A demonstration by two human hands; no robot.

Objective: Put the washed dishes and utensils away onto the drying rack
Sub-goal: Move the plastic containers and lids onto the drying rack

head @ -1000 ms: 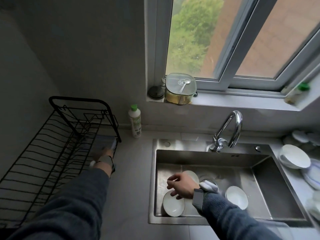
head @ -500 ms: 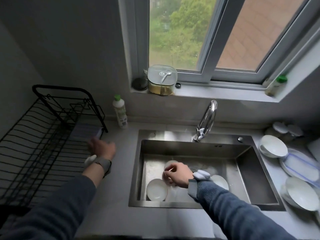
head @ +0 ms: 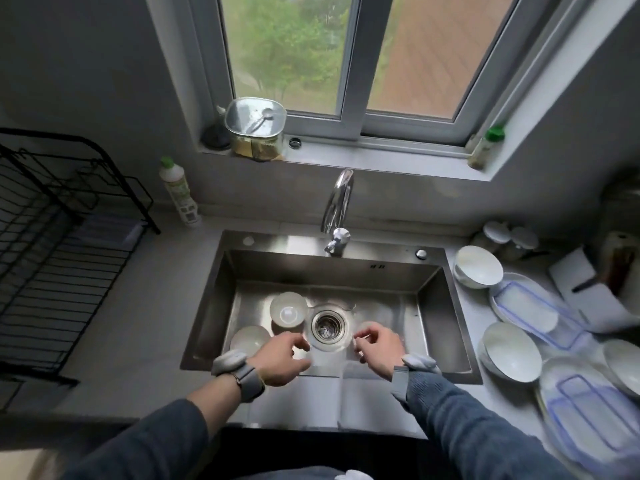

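reaching into sink (head: 436, 327), left hand (head: 282, 355) fingers loosely curled, holding nothing, right hand (head: 379, 346) fingers curled, grip unclear

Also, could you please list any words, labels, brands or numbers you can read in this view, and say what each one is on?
No text here can be read.
White bottle with green cap, on the counter by the drying rack: printed label, too blurred to read.
Sink back wall: small dark mark, too small to read.
Lidded container on the windowsill: a spoon picture on the lid, no legible words.
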